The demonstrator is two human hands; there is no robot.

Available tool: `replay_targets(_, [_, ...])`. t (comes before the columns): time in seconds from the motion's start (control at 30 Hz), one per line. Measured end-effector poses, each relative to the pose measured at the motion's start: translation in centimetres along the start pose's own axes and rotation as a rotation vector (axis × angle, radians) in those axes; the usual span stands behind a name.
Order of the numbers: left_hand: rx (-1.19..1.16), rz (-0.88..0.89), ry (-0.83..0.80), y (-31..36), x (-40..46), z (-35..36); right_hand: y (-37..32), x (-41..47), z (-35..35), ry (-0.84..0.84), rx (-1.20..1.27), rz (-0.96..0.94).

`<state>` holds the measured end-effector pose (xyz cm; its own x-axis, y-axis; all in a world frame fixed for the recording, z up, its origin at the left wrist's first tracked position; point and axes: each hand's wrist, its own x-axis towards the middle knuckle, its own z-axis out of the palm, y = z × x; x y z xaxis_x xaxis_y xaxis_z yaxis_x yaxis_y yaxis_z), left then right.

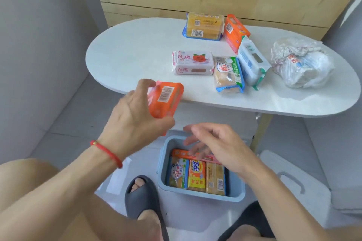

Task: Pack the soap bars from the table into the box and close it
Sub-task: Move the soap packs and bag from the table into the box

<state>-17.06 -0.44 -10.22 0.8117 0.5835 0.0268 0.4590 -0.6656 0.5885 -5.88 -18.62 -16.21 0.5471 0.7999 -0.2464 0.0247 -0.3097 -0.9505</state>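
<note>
My left hand (135, 115) grips an orange soap pack (166, 100) in the air just off the table's front edge. My right hand (217, 146) hovers open above the grey-blue box (238, 191) on the floor, fingers spread, holding nothing. Inside the box stand several wrapped soap bars, among them a yellow Tide bar (196, 177). On the white oval table (137, 51) lie a pink rose soap pack (193, 63), a green-blue pack (229, 74), a white pack (251, 60), an orange pack (235, 31) and a yellow multi-pack (203, 25).
A crumpled plastic bag (301, 62) sits at the table's right end. The box's grey lid with a handle (293, 184) lies on the floor to the right. My feet in dark slippers (143, 197) flank the box. A wooden wall stands behind the table.
</note>
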Motion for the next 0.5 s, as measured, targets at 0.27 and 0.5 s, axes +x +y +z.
replay_targets(0.27, [-0.351,-0.014,-0.494,0.4,-4.7,13.6,6.0,-2.0,-1.6,0.257,-0.258,0.414])
replay_targets(0.5, [0.453,0.308,-0.584,-5.3,-2.5,18.9,14.4,-0.7,-4.2,0.462,-1.025,0.519])
